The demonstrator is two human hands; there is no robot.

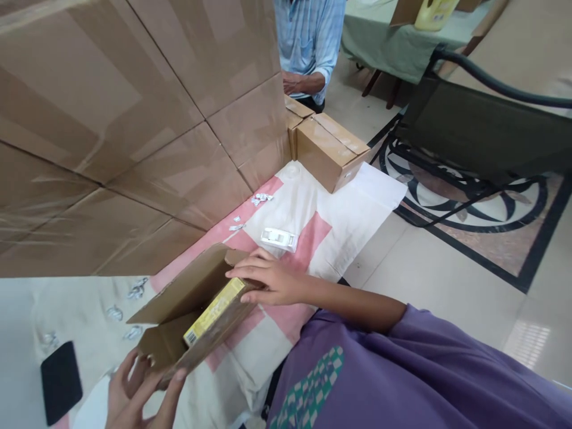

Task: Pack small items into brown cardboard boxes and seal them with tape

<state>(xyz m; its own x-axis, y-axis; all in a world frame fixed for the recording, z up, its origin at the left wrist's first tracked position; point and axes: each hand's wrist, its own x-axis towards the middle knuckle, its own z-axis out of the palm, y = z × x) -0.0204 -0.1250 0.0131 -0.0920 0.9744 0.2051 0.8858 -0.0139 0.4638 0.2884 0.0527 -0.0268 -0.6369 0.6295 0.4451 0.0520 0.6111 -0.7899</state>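
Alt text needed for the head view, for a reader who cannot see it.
Two bare hands hold a small open cardboard box with a yellow label, the left hand at its near end, the right hand on its far end. It sits over a pink-and-white cloth beside a wall of large cartons; another person's blue sleeve shows beyond.

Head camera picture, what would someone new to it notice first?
First, the wall of big taped brown cardboard cartons filling the upper left. Below it, the left hand and right hand hold a small open brown cardboard box with a yellow packet inside, above a pink-and-white cloth. Behind, a person in a light blue striped shirt sits by two sealed small cartons.
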